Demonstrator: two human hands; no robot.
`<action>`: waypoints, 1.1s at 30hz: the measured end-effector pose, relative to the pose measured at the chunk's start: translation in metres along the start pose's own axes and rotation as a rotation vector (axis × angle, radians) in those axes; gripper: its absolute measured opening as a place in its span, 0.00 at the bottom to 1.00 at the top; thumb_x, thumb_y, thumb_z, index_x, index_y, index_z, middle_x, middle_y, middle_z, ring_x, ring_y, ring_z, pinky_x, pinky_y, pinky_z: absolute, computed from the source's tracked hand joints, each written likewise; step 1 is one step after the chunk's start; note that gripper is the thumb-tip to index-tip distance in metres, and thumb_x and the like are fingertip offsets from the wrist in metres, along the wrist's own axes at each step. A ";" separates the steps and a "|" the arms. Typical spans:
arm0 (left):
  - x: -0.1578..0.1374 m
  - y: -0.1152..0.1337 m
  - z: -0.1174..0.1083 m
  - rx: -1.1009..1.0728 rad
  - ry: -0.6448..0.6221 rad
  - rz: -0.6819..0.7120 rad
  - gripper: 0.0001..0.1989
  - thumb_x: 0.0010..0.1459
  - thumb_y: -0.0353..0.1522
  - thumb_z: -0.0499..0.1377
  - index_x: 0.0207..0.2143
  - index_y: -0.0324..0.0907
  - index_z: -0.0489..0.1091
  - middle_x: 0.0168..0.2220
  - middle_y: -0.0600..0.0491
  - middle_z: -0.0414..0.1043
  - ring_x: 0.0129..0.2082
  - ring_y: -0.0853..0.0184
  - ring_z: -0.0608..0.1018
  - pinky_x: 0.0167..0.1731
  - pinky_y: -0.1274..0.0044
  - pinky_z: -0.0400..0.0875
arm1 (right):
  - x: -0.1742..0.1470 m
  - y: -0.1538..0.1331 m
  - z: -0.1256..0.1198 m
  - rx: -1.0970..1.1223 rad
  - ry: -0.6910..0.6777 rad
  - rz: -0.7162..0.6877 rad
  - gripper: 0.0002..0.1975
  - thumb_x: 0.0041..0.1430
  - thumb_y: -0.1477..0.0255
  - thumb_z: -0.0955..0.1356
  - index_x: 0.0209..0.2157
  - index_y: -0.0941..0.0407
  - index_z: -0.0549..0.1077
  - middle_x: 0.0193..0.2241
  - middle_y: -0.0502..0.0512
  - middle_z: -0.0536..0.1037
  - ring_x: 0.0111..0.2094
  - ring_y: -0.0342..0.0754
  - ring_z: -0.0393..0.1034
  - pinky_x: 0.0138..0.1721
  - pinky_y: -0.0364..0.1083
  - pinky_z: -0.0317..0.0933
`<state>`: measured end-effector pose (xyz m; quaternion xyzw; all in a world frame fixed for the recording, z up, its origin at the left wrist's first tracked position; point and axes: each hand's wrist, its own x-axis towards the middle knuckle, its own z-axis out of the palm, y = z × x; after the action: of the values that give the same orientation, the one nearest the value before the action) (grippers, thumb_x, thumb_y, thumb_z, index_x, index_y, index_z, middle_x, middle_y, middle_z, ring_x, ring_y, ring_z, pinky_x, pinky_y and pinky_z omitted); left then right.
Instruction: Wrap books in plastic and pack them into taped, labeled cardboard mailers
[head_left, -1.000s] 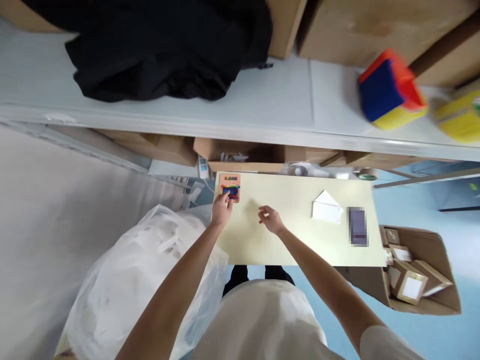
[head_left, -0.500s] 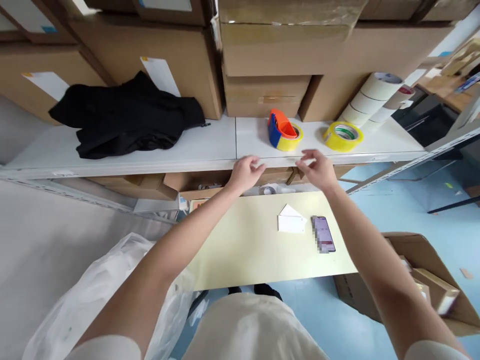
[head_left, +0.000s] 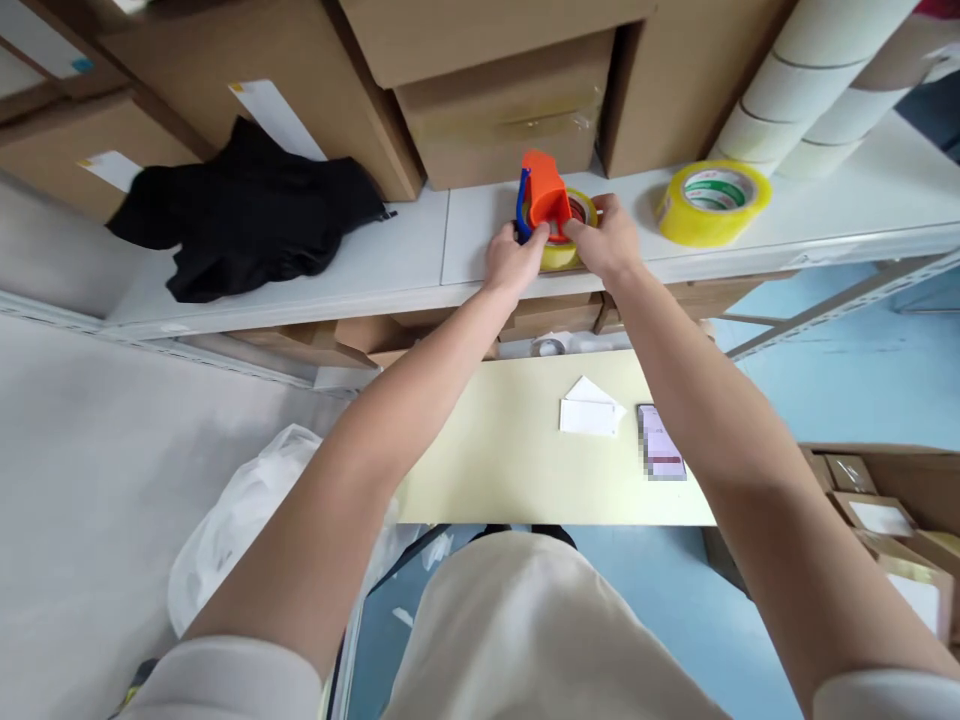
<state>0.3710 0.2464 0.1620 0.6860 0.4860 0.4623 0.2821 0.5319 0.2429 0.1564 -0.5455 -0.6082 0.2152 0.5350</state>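
Orange-and-blue plastic tape dispenser (head_left: 548,195) sits on pale grey shelf (head_left: 409,245).
From left: black cloth garment (head_left: 262,215) lies crumpled; left hand (head_left: 514,262), fingers partly closed, grips the dispenser's blue side; right hand (head_left: 611,242), fingers curled, grips its yellow-tape side; round yellow tape roll (head_left: 709,226) lies just beside.

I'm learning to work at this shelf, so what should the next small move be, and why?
Probably raise the tape dispenser clear of the shelf: the left hand is on its blue side, the right hand is at its yellow tape, and the separate yellow tape roll stands apart.
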 end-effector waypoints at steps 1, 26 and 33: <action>-0.019 0.011 -0.004 -0.029 0.008 -0.010 0.23 0.59 0.47 0.54 0.50 0.41 0.66 0.44 0.48 0.71 0.49 0.61 0.73 0.49 0.67 0.68 | -0.019 -0.012 -0.008 -0.046 0.010 -0.018 0.22 0.59 0.57 0.63 0.49 0.58 0.63 0.44 0.58 0.70 0.48 0.53 0.67 0.49 0.59 0.62; -0.390 -0.089 0.054 -0.367 -0.562 -0.844 0.24 0.49 0.28 0.63 0.51 0.41 0.66 0.46 0.45 0.74 0.40 0.64 0.79 0.42 0.71 0.75 | -0.426 0.080 -0.023 -0.438 -0.439 0.659 0.32 0.54 0.65 0.65 0.60 0.55 0.54 0.54 0.64 0.65 0.51 0.57 0.67 0.46 0.54 0.66; -0.393 -0.093 0.053 -0.323 -0.646 -0.737 0.28 0.47 0.29 0.64 0.52 0.41 0.65 0.49 0.46 0.74 0.47 0.61 0.76 0.49 0.70 0.70 | -0.428 0.082 -0.021 -0.461 -0.453 0.683 0.35 0.55 0.63 0.64 0.62 0.55 0.50 0.54 0.65 0.65 0.53 0.57 0.66 0.47 0.55 0.65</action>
<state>0.3415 -0.0807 -0.0792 0.5247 0.5060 0.1660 0.6641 0.5146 -0.1206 -0.0833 -0.7582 -0.5273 0.3519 0.1523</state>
